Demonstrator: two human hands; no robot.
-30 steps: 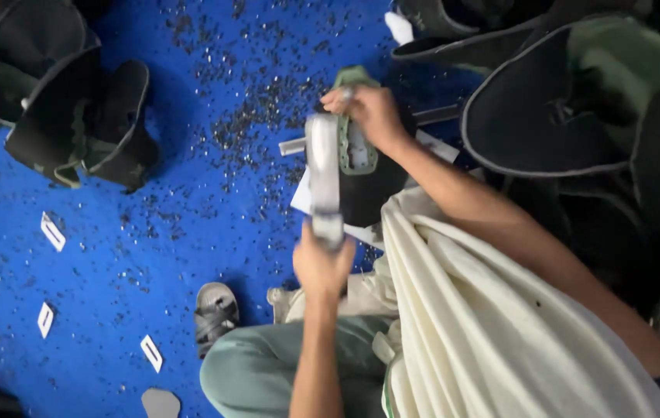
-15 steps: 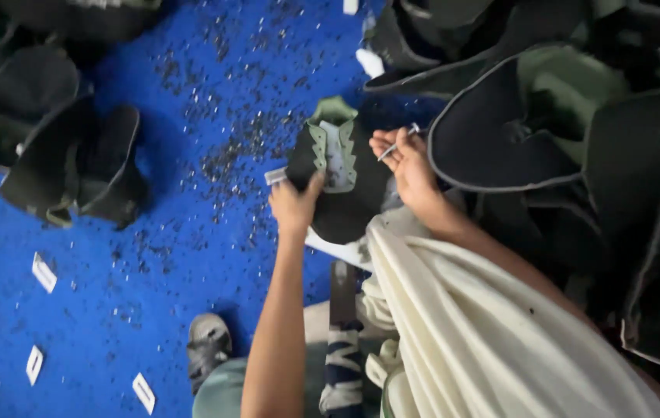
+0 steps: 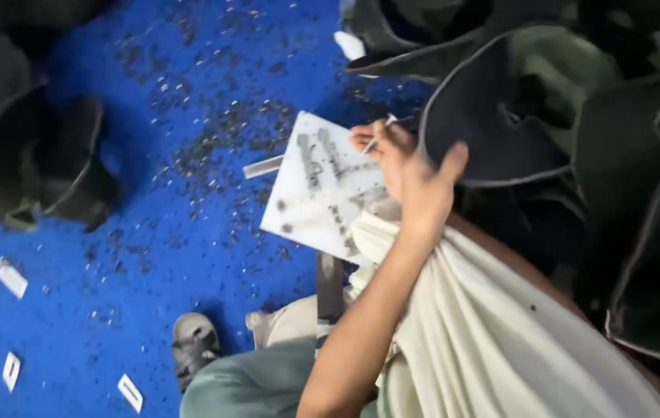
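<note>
Head view: left hand (image 3: pixel 423 190) spread over the white template card (image 3: pixel 322 190) lying left of it above the blue floor (image 3: pixel 113 310), right hand (image 3: pixel 372 143) pinching a thin pen (image 3: pixel 380 135).

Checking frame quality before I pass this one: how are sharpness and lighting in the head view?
Head view: soft all over, with motion smear on the left hand and on the flat white patterned card; the dark curved fabric pieces at the right sink into shadow with little detail; the blue speckled floor is evenly lit, without glare.
</note>
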